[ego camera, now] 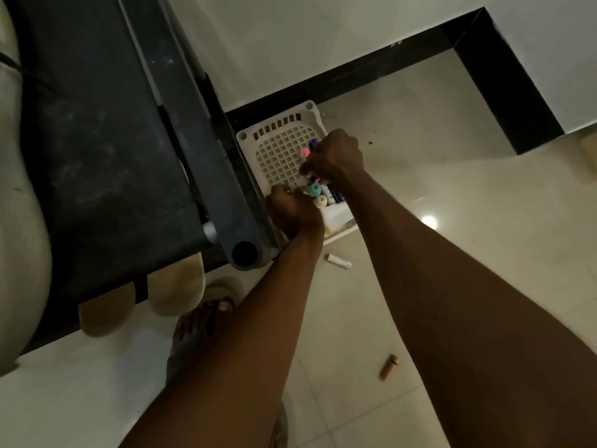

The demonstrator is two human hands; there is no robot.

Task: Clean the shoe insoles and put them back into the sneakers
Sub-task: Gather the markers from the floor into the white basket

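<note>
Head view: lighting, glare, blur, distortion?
Head view: dim, greenish light; a bright glare spot on the floor tile; wide-angle bending curves the dark bench edges and stretches the forearms; both hands, left hand and right hand, are dark and soft over the white basket, fingers hard to resolve.

Both hands are down in a white plastic lattice basket (277,150) on the pale tiled floor (420,286), left hand (294,211) and right hand (336,156) curled among small bottles (315,190). A white tube (339,261) and a tan cylinder (389,367) lie loose on the tiles nearby.
</note>
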